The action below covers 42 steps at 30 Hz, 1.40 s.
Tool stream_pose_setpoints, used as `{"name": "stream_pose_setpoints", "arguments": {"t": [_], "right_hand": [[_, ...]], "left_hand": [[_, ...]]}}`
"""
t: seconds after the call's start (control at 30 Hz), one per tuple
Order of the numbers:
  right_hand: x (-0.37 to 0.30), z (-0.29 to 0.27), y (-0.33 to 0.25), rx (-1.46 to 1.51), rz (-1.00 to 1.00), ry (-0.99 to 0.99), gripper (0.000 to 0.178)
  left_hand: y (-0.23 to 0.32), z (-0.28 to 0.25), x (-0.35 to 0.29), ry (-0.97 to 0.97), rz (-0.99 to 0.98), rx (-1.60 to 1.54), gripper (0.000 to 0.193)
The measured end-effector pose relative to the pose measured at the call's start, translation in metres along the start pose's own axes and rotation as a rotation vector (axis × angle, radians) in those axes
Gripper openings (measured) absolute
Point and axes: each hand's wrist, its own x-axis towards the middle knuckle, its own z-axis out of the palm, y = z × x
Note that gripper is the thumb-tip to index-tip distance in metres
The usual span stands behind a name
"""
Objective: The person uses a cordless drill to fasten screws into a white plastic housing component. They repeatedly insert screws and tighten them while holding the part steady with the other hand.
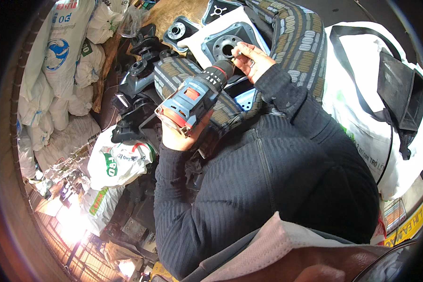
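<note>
My left hand (177, 140) is wrapped round the grip of a blue and black cordless drill (189, 101), which points up and to the right. At the drill's tip, my right hand (254, 62) is closed in a pinch; what its fingertips hold is too small to make out. Just beyond them lies a dark grey squarish metal part (219, 43) with a round hub and a central hole, resting on a white sheet (196, 49). Patterned dark trousers cover my legs (300, 44) on either side of it.
Similar metal parts (177, 31) lie at the far side on a brown board (174, 10). More dark parts (138, 70) are heaped left of the drill. Filled white sacks (56, 61) line the left; a large white bag (357, 89) with a black box-shaped piece (402, 89) stands right.
</note>
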Motion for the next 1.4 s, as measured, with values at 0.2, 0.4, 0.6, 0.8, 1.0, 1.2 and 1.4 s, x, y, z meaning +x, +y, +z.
{"name": "stream_pose_setpoints", "arguments": {"t": [0.2, 0.4, 0.6, 0.8, 1.0, 1.2, 1.4], "right_hand": [[-0.004, 0.007, -0.003, -0.109, -0.012, 0.048, 0.013], [0.005, -0.006, 0.005, -0.154, 0.054, -0.059, 0.018], [0.016, -0.031, -0.004, -0.194, -0.100, 0.172, 0.029], [0.049, -0.039, 0.008, -0.552, -0.092, 0.471, 0.040], [0.061, -0.044, 0.011, -0.702, 0.001, 0.415, 0.045], [0.050, -0.024, 0.005, -0.690, -0.114, 0.252, 0.026], [0.069, -0.030, 0.013, -0.596, -0.245, 0.214, 0.027]], "left_hand": [[-0.005, -0.003, -0.004, -0.072, 0.027, 0.128, 0.042], [0.002, 0.000, -0.006, -0.116, -0.168, -0.290, 0.061], [-0.001, -0.013, 0.013, 0.068, 0.104, -0.060, 0.047], [-0.020, -0.025, 0.048, -0.052, 0.002, 0.141, 0.035], [-0.040, -0.021, 0.072, -0.137, -0.062, 0.180, 0.032], [-0.031, -0.029, 0.080, -0.191, -0.075, 0.173, 0.033], [-0.022, -0.032, 0.092, -0.215, -0.140, 0.193, 0.037]]}}
